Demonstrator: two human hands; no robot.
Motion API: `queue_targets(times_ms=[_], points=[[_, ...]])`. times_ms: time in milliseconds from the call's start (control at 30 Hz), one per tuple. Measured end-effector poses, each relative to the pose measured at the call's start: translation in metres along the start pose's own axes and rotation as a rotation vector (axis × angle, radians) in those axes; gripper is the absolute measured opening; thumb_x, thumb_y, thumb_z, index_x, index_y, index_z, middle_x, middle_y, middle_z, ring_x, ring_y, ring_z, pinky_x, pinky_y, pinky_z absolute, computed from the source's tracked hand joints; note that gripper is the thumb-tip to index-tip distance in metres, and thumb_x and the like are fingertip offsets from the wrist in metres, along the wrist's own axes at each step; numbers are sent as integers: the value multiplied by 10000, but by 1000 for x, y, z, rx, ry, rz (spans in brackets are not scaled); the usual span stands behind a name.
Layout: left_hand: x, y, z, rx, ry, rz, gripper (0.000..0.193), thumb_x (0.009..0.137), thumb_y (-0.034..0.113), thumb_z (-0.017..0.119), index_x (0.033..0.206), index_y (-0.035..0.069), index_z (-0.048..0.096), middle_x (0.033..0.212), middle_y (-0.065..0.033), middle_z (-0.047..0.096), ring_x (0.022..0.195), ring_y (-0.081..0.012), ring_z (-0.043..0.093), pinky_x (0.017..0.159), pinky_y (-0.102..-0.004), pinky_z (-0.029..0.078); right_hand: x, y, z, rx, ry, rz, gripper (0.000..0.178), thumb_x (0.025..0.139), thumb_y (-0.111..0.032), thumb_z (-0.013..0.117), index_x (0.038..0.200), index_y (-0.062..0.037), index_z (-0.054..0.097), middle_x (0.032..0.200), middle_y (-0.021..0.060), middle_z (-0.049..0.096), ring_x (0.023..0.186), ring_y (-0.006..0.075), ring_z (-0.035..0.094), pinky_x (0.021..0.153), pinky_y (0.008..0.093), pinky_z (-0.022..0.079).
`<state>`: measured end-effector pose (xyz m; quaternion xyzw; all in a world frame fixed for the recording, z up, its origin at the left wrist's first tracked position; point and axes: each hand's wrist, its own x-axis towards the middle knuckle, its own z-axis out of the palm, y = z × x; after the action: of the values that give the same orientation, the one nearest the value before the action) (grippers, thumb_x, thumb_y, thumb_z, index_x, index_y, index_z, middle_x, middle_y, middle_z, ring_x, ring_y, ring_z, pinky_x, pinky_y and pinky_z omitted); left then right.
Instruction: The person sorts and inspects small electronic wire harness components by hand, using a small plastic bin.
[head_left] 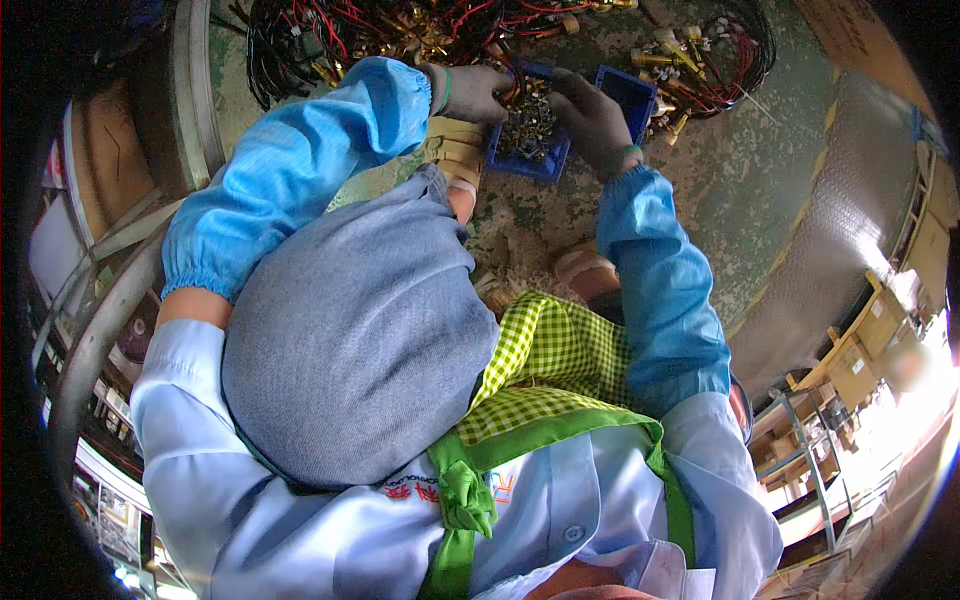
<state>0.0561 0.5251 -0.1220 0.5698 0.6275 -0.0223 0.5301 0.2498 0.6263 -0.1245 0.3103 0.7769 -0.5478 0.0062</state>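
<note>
- The small blue plastic tray [540, 160], heaped with small brass-coloured metal parts [528, 118], sits on the worn green floor [760, 170] at the far middle of the view, just beyond your knees.
- Your left hand [470, 90], in a dark grey knit glove, rests on the tray's left edge, its grip curled over the parts; whether it grasps any one piece, you cannot tell from here.
- Your right hand [592, 120], gloved the same, lies on the tray's right side, fingers bent down among the parts; its grip is likewise unclear.
- A second blue plastic tray [630, 92] stands just right of your right hand.
- Tangled bundles of red and black wires with brass fittings [330, 35] lie far left, and another bundle [715, 55] far right.
- Light blue sleeve covers [290, 165] wrap both your forearms; a green checked apron [545, 370] lies across your lap.
</note>
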Motion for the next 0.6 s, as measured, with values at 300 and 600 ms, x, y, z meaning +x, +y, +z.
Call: queue_targets(times_ms=[300,600], points=[[2,-3,2,75,-79,5,620,856,331,520,1349,10,324,1316,-205,424,1196,-344,426,999,-419,359,6,-2,-12,-24,-88,-88,336,811,-71,494,1139,-38,558,1015,102,598,914,229,593,801,335,477],[12,-11,2,163,-192,1,646,837,268,533,1374,14,277,1310,-203,431,1172,-335,456,962,-422,398,9,-9,-1,-315,-14,-45,321,790,-93,549,1108,-68,589,1134,119,541,1016,297,565,839,368,487]])
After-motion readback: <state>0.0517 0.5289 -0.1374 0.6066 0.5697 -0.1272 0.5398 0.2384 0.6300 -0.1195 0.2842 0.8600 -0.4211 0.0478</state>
